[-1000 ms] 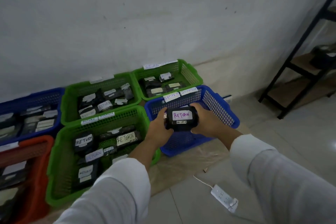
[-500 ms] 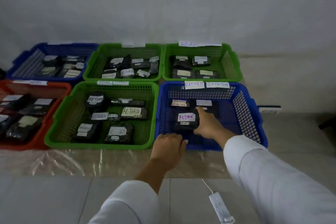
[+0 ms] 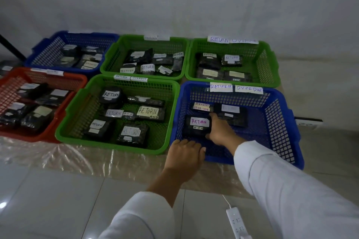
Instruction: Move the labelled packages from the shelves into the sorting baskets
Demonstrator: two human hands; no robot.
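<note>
Now that black RETURN package (image 3: 197,125) has gone from both your hands down onto floor of near blue basket (image 3: 281,141), right hand (image 3: 220,132) pinches its edge; left hand (image 3: 184,154), relaxed, rests on rim. Release, fetch next.

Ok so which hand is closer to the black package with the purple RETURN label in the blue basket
Right. The right hand touches the package at its right edge, inside the blue basket. The left hand rests at the basket's near rim, below the package and apart from it.
</note>
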